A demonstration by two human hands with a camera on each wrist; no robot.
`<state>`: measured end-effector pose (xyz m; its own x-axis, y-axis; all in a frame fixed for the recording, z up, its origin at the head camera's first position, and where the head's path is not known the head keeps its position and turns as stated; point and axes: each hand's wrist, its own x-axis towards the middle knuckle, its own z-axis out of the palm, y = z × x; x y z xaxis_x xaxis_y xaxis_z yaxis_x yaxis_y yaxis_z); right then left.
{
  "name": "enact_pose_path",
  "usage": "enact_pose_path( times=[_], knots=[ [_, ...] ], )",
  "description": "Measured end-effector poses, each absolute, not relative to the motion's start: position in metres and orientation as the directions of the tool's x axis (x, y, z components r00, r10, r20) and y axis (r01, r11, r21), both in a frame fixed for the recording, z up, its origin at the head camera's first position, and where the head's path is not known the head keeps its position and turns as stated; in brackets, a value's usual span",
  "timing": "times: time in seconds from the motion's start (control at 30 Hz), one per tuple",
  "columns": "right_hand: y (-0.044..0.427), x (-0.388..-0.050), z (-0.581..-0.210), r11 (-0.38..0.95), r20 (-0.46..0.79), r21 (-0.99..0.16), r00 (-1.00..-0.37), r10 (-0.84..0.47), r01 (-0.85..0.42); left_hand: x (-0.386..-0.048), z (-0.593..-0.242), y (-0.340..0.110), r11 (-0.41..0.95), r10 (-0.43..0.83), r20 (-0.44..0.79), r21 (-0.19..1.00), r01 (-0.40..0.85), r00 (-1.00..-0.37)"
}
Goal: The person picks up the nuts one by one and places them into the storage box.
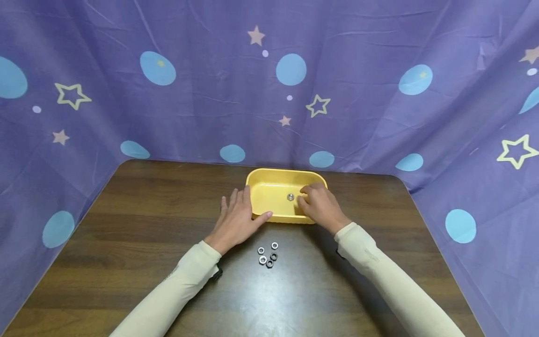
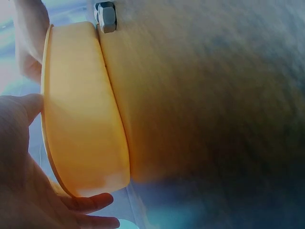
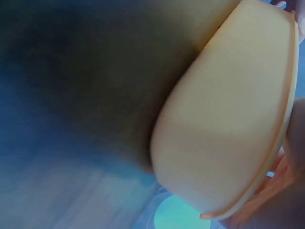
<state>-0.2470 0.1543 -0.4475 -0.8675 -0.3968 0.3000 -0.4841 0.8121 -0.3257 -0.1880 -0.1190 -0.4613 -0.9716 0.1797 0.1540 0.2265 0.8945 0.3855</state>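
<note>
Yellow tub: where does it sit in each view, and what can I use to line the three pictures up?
Head: the tub is just below and right of centre, seen from above.
Left wrist: the tub fills much of the left side, its outer wall showing.
Right wrist: the tub takes up the right half, outer wall again.
Shared landmark: the right hand, at upper left in the left wrist view, lower right in the right wrist view.
</note>
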Motion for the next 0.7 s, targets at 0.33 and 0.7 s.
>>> enact_pose_path(
  times=[0.33, 0.7],
  knots=[
    [0.178, -0.224, -0.456, 0.757, 0.471, -0.283, -0.773, -0.425, -0.589, -0.188, -0.461, -0.121, 0.893, 0.186, 0.158, 0.385, 0.234, -0.97],
    [0.195, -0.211, -0.468, 0.806, 0.455, -0.329, -0.831, -0.321, -0.492, -0.188, -0.462, -0.12, 0.884, 0.192, 0.172, 0.396, 0.246, -0.966]
  ],
)
